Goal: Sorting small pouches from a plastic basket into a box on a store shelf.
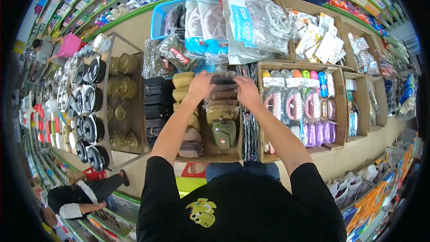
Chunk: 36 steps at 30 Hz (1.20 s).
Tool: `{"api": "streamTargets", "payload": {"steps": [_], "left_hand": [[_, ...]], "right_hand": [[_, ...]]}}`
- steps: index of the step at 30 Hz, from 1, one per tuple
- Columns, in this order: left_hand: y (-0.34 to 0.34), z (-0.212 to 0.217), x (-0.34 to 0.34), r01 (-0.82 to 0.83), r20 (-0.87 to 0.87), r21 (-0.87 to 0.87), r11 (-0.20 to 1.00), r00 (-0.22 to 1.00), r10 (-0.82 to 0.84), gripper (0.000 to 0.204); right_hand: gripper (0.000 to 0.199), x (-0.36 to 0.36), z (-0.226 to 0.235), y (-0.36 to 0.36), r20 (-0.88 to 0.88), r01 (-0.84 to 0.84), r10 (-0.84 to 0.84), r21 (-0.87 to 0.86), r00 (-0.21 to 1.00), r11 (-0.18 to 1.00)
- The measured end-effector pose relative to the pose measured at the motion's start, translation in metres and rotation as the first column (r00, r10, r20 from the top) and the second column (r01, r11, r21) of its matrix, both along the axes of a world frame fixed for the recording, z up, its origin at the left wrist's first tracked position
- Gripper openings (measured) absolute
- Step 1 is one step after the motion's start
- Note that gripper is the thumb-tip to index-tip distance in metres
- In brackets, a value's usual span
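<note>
Presently, item one: left hand (200,85) and right hand (246,88), both reaching far over the display, fingers closed on the two ends of a dark flat pouch in clear wrap (223,79). The pouch lies crosswise, long axis running left to right, its left end in the left hand and its right end in the right, so neither hand is nearer; it sits between them, at the far end of the open cardboard box (215,156). Item two, near of the hands in the same box: a row of wrapped tan pouches (220,112) and an olive-green pouch with a small red patch (224,133). Item three, left of the left hand: a column of beige cases (182,80), then black cases (156,94) further left. Item four, right of the right hand: a second cardboard box (341,121) of pink and purple handled brushes (299,106) in packets. Item five, far of the hands: hanging clear bags with blue headers (204,18) and a bag of white cable (268,18). Item six, far left: a rack of dark and brass-coloured pots (92,96). A crouching person (80,197) occupies the near-left aisle.
</note>
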<state>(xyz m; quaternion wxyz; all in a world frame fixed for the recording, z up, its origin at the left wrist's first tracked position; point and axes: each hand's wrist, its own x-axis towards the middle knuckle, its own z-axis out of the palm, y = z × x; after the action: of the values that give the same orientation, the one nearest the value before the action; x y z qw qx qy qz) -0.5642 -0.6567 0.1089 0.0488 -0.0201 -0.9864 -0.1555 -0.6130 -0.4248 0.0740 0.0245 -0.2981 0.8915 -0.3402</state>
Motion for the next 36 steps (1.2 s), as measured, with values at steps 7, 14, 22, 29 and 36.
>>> {"api": "streamTargets", "payload": {"steps": [7,14,22,29,36], "left_hand": [[-0.017,-0.025,-0.019,0.119,0.103,0.129,0.984,0.986,-0.133,0.031],[-0.029,-0.039,-0.031,0.082,0.111,0.249,0.965,0.987,-0.113,0.015],[-0.030,-0.007,-0.030,0.104,0.105,0.189,0.976,0.986,-0.126,0.029],[-0.037,-0.009,-0.042,0.103,0.225,0.230,0.968,0.962,-0.156,0.028],[-0.019,0.011,-0.020,-0.021,0.031,0.172,0.985,0.999,0.016,0.018]], "right_hand": [[0.054,0.015,0.003,-0.003,-0.167,-0.063,0.091,0.167,0.982,0.984],[0.032,-0.019,-0.010,-0.022,0.012,0.114,-0.117,0.145,0.993,0.983],[0.029,-0.045,-0.025,-0.032,0.189,0.247,-0.259,0.082,0.947,0.965],[0.035,-0.055,-0.046,-0.027,0.037,0.159,-0.158,-0.024,0.987,0.987],[0.027,-0.025,-0.005,-0.018,0.108,0.191,-0.185,-0.046,0.977,0.981]]}}
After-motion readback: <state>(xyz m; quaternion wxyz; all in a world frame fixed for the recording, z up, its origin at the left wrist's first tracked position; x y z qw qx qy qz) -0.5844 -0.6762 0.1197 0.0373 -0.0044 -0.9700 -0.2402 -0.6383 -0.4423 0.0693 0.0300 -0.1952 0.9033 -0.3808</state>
